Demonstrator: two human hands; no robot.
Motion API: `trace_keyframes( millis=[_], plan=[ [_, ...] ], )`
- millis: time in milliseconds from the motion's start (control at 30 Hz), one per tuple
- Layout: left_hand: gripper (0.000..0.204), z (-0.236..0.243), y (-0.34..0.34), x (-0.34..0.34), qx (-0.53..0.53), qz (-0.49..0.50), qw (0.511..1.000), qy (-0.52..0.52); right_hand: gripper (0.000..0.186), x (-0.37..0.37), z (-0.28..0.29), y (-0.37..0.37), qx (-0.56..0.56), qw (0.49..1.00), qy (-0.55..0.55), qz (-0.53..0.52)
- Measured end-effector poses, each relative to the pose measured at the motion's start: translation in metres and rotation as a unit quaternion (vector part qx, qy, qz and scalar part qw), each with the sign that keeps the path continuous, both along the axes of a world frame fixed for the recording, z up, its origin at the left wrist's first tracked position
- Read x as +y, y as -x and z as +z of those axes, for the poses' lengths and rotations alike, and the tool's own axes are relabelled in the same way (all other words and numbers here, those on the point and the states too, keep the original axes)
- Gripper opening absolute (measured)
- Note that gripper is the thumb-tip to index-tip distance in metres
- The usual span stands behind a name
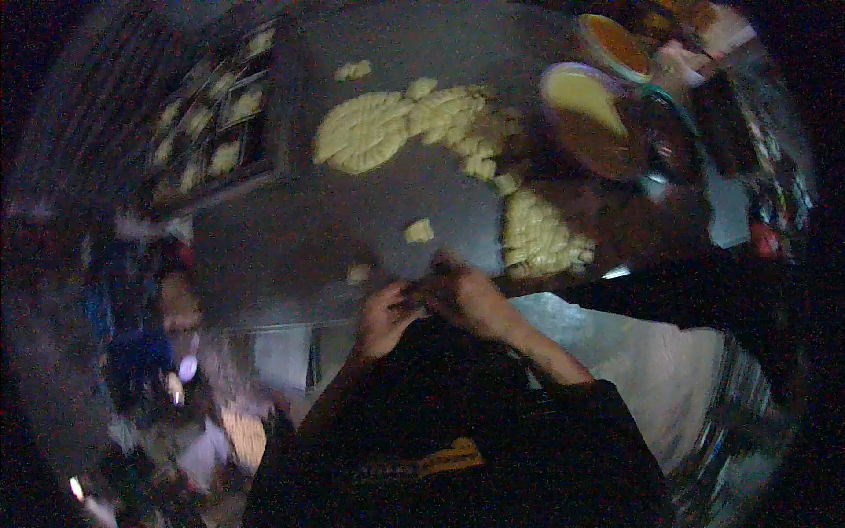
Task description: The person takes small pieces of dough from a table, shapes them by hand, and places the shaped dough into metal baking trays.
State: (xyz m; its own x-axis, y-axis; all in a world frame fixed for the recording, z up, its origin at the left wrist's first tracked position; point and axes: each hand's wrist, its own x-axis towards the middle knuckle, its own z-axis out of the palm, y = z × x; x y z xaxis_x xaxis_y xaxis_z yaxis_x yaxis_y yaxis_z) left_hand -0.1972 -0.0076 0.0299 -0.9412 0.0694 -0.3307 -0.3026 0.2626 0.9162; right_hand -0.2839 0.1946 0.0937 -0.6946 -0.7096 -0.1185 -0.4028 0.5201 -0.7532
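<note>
My left hand (pixel 387 319) and my right hand (pixel 475 301) meet at the near edge of a grey work table (pixel 352 216). Both have their fingers curled inward and almost touching. What lies between them, if anything, is too dark and blurred to make out. Just beyond the fingers is a small pale dough piece (pixel 419 231), and a second dough piece (pixel 358 274) sits by my left hand. Farther off spreads a round, scored slab of dough (pixel 363 132), joined by a trail of cut lumps (pixel 449 114). To the right lies another scored dough slab (pixel 541 233).
A tray (pixel 280 132) with several pale pieces stands far left. At the far right are a bowl of yellow filling (pixel 585 110) and a bowl of orange contents (pixel 614 46). Another person's hand (pixel 682 62) shows behind them. A dark sleeve (pixel 669 286) reaches in from the right.
</note>
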Motion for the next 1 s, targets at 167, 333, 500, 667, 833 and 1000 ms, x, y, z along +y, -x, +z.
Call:
trace_keyframes(
  millis=[167, 333, 500, 667, 833, 1000],
  plan=[
    [0.042, -0.089, -0.026, -0.037, 0.099, 0.019, 0.989, -0.105, 0.035, -0.026, 0.002, -0.034, 0.200, 0.975, 0.041, 0.088],
    [0.049, -0.065, -0.016, -0.058, 0.163, 0.136, 0.941, -0.263, 0.037, -0.069, -0.029, -0.041, 0.094, 0.989, 0.084, 0.072],
    [0.056, -0.009, 0.021, -0.088, -0.056, 0.153, 0.979, -0.125, 0.033, -0.106, -0.083, 0.030, -0.155, 0.979, 0.126, -0.029],
    [0.050, -0.007, 0.029, -0.135, 0.012, 0.166, 0.985, -0.045, 0.029, -0.132, -0.100, 0.053, 0.004, 0.992, 0.129, -0.005],
    [0.047, -0.026, 0.003, -0.163, 0.022, 0.178, 0.973, -0.148, 0.028, -0.142, -0.083, 0.034, 0.050, 0.994, 0.094, -0.035],
    [0.041, -0.028, -0.009, -0.177, -0.015, 0.163, 0.974, -0.154, 0.030, -0.128, -0.079, 0.039, 0.118, 0.985, -0.053, -0.114]
  ],
)
